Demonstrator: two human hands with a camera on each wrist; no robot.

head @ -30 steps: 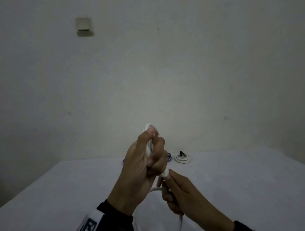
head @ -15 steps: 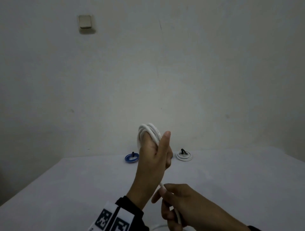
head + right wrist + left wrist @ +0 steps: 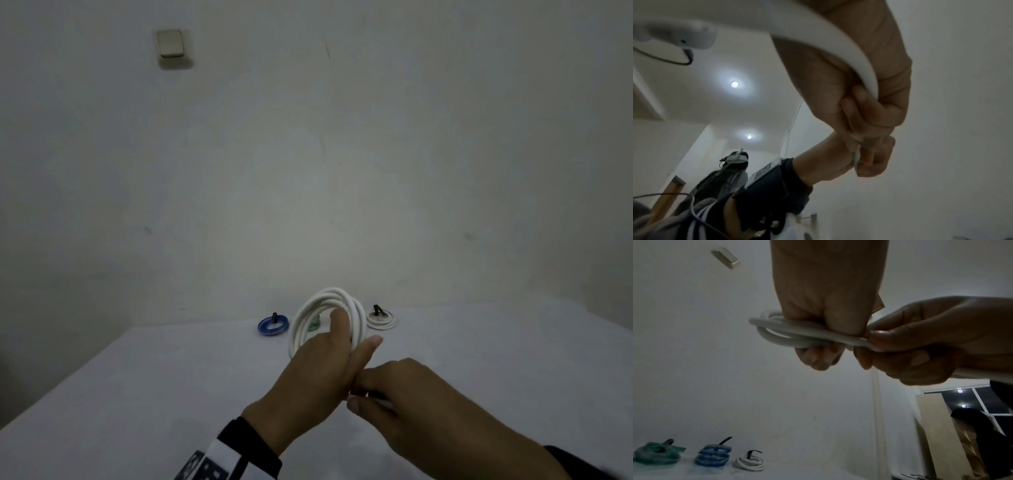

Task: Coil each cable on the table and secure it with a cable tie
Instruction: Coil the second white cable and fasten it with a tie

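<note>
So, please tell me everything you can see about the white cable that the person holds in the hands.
The white cable is thick, round and smooth, plastic by its look. Several loops form a coil, held up above the table. The left hand grips the coil with fingers curled through it. The right hand grips the loose part beside it, which curves away past that wrist. No tie shows on it.
</note>
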